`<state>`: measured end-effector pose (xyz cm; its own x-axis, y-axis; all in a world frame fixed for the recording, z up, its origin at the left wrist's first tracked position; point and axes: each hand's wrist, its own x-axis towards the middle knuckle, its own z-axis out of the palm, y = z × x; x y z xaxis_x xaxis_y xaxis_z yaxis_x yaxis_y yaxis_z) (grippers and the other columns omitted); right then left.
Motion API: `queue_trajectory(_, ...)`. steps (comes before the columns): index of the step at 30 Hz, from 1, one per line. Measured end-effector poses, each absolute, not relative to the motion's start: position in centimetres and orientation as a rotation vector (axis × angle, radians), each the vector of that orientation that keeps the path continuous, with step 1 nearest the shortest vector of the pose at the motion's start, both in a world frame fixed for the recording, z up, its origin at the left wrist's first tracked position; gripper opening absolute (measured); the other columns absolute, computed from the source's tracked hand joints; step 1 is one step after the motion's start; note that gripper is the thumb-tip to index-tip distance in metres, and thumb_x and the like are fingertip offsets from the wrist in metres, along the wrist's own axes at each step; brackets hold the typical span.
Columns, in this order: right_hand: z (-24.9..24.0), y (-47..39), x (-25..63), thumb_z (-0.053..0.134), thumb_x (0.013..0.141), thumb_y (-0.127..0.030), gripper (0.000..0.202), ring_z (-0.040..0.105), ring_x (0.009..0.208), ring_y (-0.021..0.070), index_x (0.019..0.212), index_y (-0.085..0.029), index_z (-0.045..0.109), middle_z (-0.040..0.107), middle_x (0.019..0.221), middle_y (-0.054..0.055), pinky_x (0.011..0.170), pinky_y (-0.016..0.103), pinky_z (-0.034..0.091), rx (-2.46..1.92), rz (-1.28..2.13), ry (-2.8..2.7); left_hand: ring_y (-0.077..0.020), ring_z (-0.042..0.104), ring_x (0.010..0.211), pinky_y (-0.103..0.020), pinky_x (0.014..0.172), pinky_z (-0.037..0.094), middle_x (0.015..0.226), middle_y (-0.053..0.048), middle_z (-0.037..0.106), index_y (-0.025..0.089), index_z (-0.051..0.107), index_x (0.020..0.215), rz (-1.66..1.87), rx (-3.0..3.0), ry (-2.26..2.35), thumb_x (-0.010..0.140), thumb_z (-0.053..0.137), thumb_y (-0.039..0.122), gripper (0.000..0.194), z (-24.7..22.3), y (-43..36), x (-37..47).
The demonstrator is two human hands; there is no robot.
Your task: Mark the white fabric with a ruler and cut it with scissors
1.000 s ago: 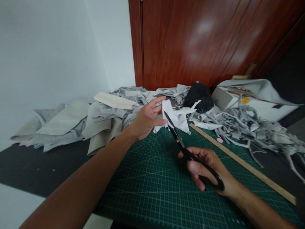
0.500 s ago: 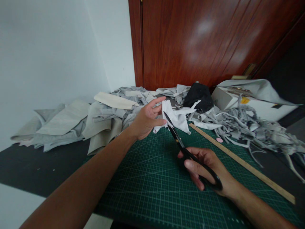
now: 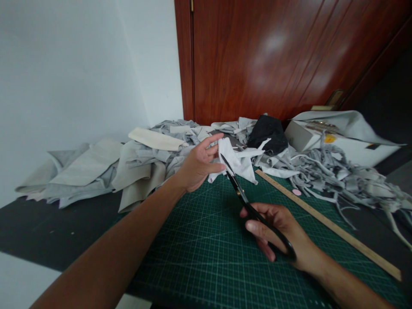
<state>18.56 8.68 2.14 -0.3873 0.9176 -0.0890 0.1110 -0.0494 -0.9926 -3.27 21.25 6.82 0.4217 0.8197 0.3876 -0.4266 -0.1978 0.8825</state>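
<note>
Left hand (image 3: 198,167): one, thumb and fingers pinching white cloth (image 3: 243,165), forefinger reaching out
Right hand (image 3: 283,231): one, at 5 o'clock, fingers curling around black-handled scissors (image 3: 238,192)
White cloth: one, ragged, hanging near centre, metal blades crossing its front
Ruler (image 3: 328,222): one, wooden, lying at 4 o'clock, markings too small to read
Mat (image 3: 206,257): one, green, gridded, spreading at 6 o'clock

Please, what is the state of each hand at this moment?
Left hand: closed on white cloth, pinched between thumb and fingers.
Right hand: closed on black-handled metal scissors, blades at the cloth.
</note>
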Motion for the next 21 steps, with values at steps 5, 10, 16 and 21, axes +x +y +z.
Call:
queue_trajectory(5, 2.0, 8.8, 18.7, 0.081, 0.086, -0.065, 0.055, 0.040, 0.033, 0.0059, 0.103, -0.016, 0.062, 0.052, 0.046, -0.010, 0.037, 0.016, 0.027, -1.134, 1.502, -1.567, -0.0245, 0.069, 0.113, -0.031, 0.089, 0.056, 0.128, -0.013, 0.073, 0.017, 0.052, 0.147, 1.176, 1.332, 0.382, 0.061, 0.089, 0.004, 0.095, 6.8, 21.3, -3.3)
queue_trajectory(10, 1.9, 8.9, 18.6, 0.084, 0.081, -0.065, 0.058, 0.042, 0.033, 0.0051, 0.104, -0.016, 0.063, 0.053, 0.048, -0.011, 0.036, 0.015, 0.027, -1.147, 1.495, -1.549, -0.0202, 0.069, 0.101, -0.030, 0.085, 0.054, 0.120, -0.010, 0.075, 0.017, 0.057, 0.141, 1.217, 1.290, 0.406, 0.060, 0.086, 0.002, 0.087, 6.7, 21.2, -3.1)
queue_trajectory(16, 1.5, 9.0, 18.6, 0.089, 0.079, -0.057, 0.055, 0.044, 0.033, 0.0047, 0.104, -0.016, 0.065, 0.055, 0.049, -0.010, 0.035, 0.014, 0.029, -1.166, 1.519, -1.519, -0.0167, 0.067, 0.085, -0.031, 0.079, 0.052, 0.099, -0.005, 0.074, 0.015, 0.068, 0.126, 1.306, 1.178, 0.478, 0.072, 0.086, 0.016, 0.058, 6.6, 21.0, -2.5)
queue_trajectory(21, 1.6, 8.9, 18.4, 0.093, 0.076, -0.051, 0.053, 0.045, 0.033, 0.0046, 0.103, -0.015, 0.067, 0.057, 0.050, -0.010, 0.035, 0.014, 0.031, -1.182, 1.549, -1.491, -0.0133, 0.062, 0.073, -0.028, 0.070, 0.048, 0.077, -0.001, 0.068, 0.014, 0.073, 0.110, 1.410, 1.159, 0.630, 0.071, 0.086, 0.016, 0.041, 6.6, 21.2, -2.2)
